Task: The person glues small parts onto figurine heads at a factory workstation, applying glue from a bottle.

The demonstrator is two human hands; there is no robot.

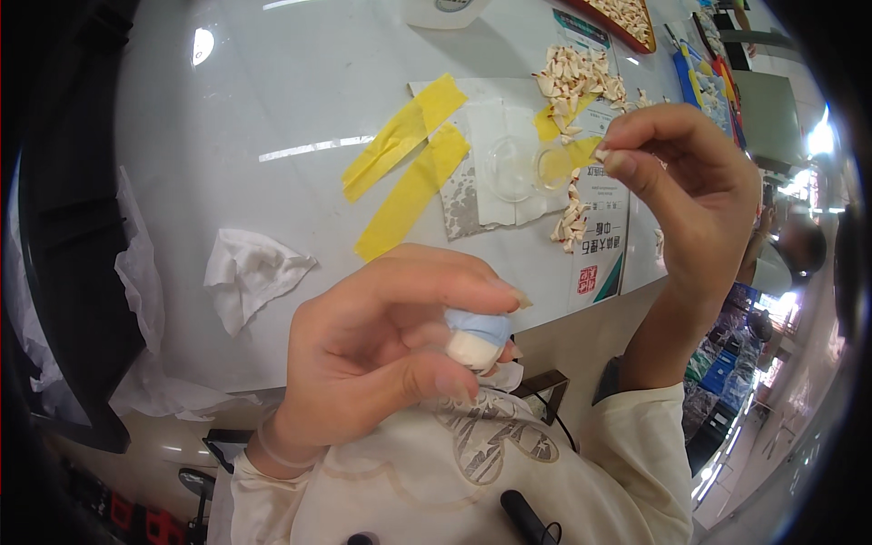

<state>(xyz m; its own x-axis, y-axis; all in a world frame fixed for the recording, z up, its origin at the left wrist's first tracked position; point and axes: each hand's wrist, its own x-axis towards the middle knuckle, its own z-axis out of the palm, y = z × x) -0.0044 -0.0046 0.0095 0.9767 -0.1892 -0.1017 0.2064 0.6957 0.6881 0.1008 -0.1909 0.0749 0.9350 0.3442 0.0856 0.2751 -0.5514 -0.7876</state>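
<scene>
My left hand (363,331) is curled around a small rounded blue-and-white piece (478,340), held between thumb and fingers close to my body. Over the right side of the table, the thumb and forefinger of my right hand (695,168) pinch a tiny whitish piece (601,155). It resembles the small cream pieces with reddish tips in the pile (577,74) just beyond. More of these pieces (570,220) lie in a strip nearer the table edge. Left of my right fingertips, a shallow clear round dish (509,171) and a smaller clear cup (551,167) rest on white paper (495,211).
Yellow tape strips (413,195) lie left of the paper. A printed card (601,232) sits under the loose pieces. A crumpled white cloth (252,272) lies at left, near a black rack (73,300) and plastic sheeting (138,268). A red-rimmed tray (647,38) stands far right.
</scene>
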